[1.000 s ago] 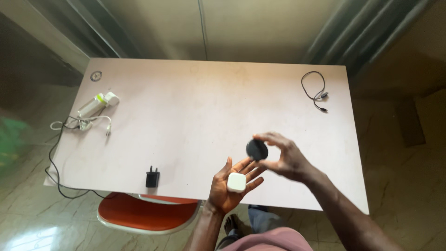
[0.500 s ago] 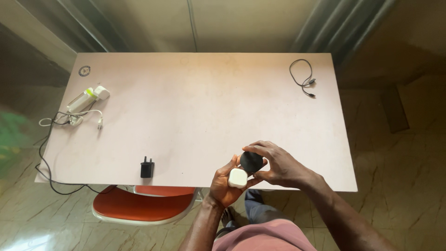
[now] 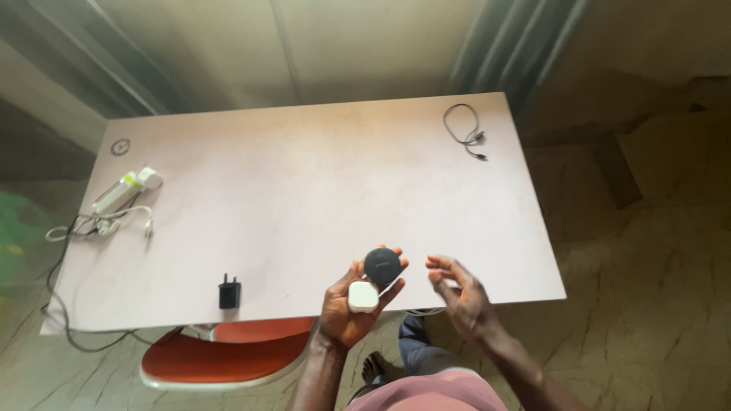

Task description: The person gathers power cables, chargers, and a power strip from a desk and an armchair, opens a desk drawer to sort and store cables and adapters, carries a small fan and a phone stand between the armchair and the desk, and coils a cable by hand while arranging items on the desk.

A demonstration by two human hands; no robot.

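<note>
My left hand (image 3: 346,308) is palm up over the table's near edge. It holds a small white rounded block (image 3: 363,296) in the palm and a black round disc (image 3: 382,264) on the fingertips. To the right of the disc my right hand (image 3: 457,293) is a short gap away, fingers spread and holding nothing.
A pale pink table (image 3: 304,190) carries a black plug adapter (image 3: 229,292) near its front edge, a coiled black cable (image 3: 464,131) at the far right, and a white power strip (image 3: 126,190) with white and black cords at the left. An orange chair seat (image 3: 221,354) sits below the table.
My right hand set the black disc onto my left hand's fingertips and pulled away to the right, now open. The view shifted, so the table appears lower and further left.
</note>
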